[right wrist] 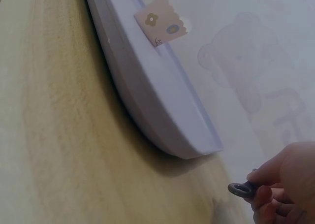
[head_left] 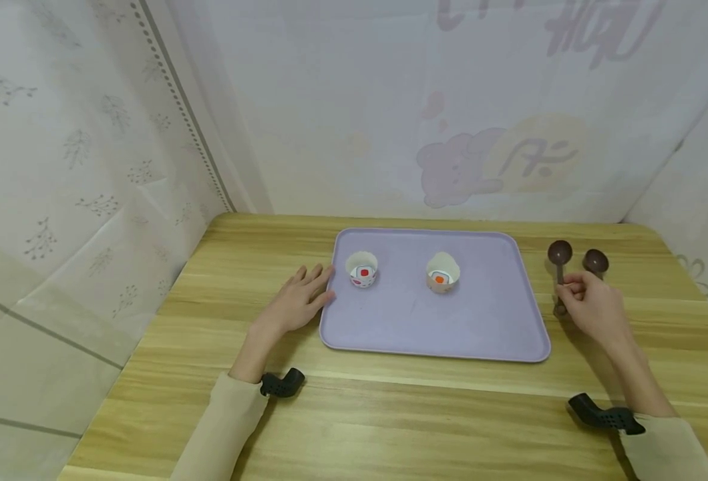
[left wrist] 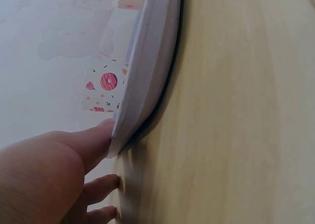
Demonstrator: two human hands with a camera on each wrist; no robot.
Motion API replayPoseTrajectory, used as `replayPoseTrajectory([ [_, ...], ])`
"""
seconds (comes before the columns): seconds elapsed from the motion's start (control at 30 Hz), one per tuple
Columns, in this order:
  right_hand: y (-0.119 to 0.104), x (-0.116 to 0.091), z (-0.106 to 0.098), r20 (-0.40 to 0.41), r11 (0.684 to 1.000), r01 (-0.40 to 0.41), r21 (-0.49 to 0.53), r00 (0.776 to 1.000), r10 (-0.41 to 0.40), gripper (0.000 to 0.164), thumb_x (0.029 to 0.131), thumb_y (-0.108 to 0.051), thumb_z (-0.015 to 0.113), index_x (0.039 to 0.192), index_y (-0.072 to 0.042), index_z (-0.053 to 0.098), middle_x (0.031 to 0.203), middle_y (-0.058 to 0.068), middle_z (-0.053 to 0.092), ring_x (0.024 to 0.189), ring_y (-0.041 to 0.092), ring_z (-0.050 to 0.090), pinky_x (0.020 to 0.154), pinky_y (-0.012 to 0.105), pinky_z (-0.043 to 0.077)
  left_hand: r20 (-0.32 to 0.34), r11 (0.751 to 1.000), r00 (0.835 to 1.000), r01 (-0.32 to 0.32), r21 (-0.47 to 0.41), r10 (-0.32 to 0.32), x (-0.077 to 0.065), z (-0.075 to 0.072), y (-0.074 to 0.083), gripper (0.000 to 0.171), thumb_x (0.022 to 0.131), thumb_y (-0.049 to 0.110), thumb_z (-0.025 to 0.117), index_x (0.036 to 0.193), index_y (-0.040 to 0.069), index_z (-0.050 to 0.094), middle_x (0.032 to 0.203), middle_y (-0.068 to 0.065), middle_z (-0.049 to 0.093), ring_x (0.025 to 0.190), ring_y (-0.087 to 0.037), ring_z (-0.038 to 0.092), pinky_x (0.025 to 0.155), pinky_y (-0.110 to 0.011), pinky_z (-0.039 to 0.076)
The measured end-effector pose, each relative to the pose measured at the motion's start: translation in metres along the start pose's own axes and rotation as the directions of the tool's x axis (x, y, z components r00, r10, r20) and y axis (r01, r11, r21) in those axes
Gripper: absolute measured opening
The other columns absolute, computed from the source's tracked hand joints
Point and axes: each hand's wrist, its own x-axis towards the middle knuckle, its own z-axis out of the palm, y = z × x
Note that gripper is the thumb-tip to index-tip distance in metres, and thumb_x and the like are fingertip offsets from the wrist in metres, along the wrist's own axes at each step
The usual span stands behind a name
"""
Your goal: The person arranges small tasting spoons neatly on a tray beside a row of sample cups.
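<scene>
You're at a light wooden table [head_left: 390, 414] boxed in by pale printed sheeting: leaf sprigs on the left panel, a faded cartoon bear and washed-out characters on the back panel, too faint to read.

Your left hand [head_left: 298, 302] lies flat on the wood, fingers straight and relaxed, fingertips [left wrist: 106, 130] touching the left rim of the lilac tray [head_left: 486, 321]; it holds nothing. A black wrist mount [head_left: 282, 383] sits at that cuff.

On the tray stand 2 small paper cups, well apart: the left cup [head_left: 363, 269] white with red and pink print (a donut pattern on its side in the left wrist view), something red-orange inside; the right cup [head_left: 442, 272] peach-toned with flower print, also something red-orange inside. No readable label on either.

Right of the tray, 2 brown spoons lie on the table, bowls pointing away from you. Your right hand [head_left: 591, 307] pinches the handle of the left spoon [head_left: 560, 257], fingers curled round it; the handle's end loop shows in the right wrist view. The right spoon [head_left: 596, 261] lies just beside it, handle hidden behind your hand.
</scene>
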Motion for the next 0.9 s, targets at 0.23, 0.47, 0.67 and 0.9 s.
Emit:
replayPoseTrajectory([
  [0.23,-0.002,0.0,-0.002,-0.005,1.0,-0.015,0.021,1.0,0.015,0.029,0.098,-0.011,0.065,0.111,0.015,0.061,0.09,0.024,0.069,0.068,-0.013,0.046,0.055,0.009,0.042,-0.002,1.0,1.0,-0.002,0.005,0.002,0.001,0.001,-0.001,0.061,0.107,0.04,0.047,0.16,0.014,0.031,0.163,-0.019,0.025,0.149,-0.051,0.013,0.12,-0.061,0.013],
  [0.47,-0.008,0.0,-0.003,-0.025,0.999,-0.014,0.032,1.0,0.015,0.03,0.097,-0.012,0.066,0.111,0.014,0.062,0.09,0.025,0.069,0.068,-0.014,0.047,0.056,0.009,0.041,0.011,1.0,1.0,0.009,-0.005,-0.009,0.002,0.002,-0.002,0.061,0.108,0.041,0.046,0.161,0.015,0.03,0.164,-0.018,0.024,0.149,-0.049,0.011,0.12,-0.061,0.012],
  [0.67,-0.012,0.001,-0.003,-0.024,0.999,-0.019,0.043,1.0,0.02,0.031,0.097,-0.013,0.067,0.111,0.014,0.062,0.091,0.025,0.07,0.068,-0.014,0.047,0.056,0.008,0.042,0.012,1.0,1.0,0.013,-0.015,-0.012,0.002,0.002,-0.002,0.061,0.108,0.042,0.046,0.161,0.016,0.03,0.164,-0.018,0.023,0.15,-0.048,0.011,0.121,-0.061,0.011],
  [0.9,-0.016,0.001,-0.003,-0.032,0.998,-0.013,0.057,0.999,0.014,0.031,0.097,-0.013,0.068,0.112,0.013,0.062,0.092,0.026,0.07,0.068,-0.014,0.048,0.055,0.009,0.042,0.018,1.0,1.0,0.013,-0.027,-0.013,0.002,0.002,-0.002,0.061,0.108,0.042,0.045,0.161,0.016,0.029,0.164,-0.017,0.023,0.15,-0.048,0.01,0.121,-0.061,0.011],
])
